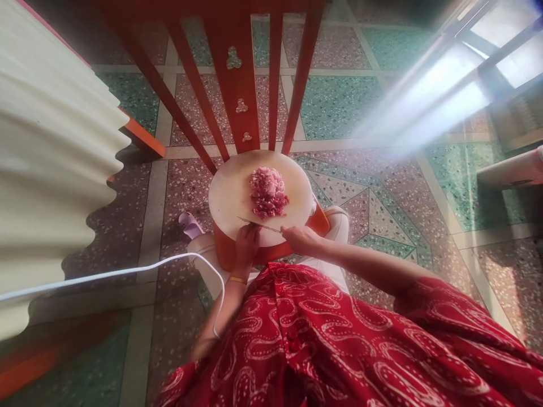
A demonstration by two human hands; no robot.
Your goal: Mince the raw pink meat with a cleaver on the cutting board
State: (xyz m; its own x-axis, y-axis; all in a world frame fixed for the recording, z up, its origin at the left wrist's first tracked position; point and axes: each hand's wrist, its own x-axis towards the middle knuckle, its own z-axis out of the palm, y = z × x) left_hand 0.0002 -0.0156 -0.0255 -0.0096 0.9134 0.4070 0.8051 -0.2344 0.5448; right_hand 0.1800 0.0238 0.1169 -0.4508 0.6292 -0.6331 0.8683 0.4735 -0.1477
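Far left: a pale corrugated sheet (51, 147), cut off by the left and top edges; what it belongs to cannot be told. An orange bar (144, 137) shows from behind it, mostly hidden.

Lower left: a white cable (106, 275) runs in from the left edge and loops down over the left forearm; both of its ends are out of sight.

Beside the board's lower left: a small lilac object (190, 225), half covered and too little seen to name.

Left hand (246, 244): lies at the near rim of the cutting board (227, 195), fingertips bent down onto the knife (258, 224) near its tip end. Fingers are close together; whether they pinch the blade or merely press on it cannot be told. A gold bangle (238, 279) sits on the wrist.

Centre: the board is round, pale, and lies on an orange chair (237, 85) whose seat is almost wholly hidden beneath it; only the slatted back and a strip of seat edge show. The knife is thin, lying nearly flat across the board's near edge, blurred.

Meat (267, 193): a pink-red heap, finely chopped, in the middle of the board, just beyond the knife and apart from it.

Right hand (299, 237): closed around the knife's handle end, which is concealed inside the grip.

Right: glare from a window (500, 51) washes out the tiled floor (382, 192).
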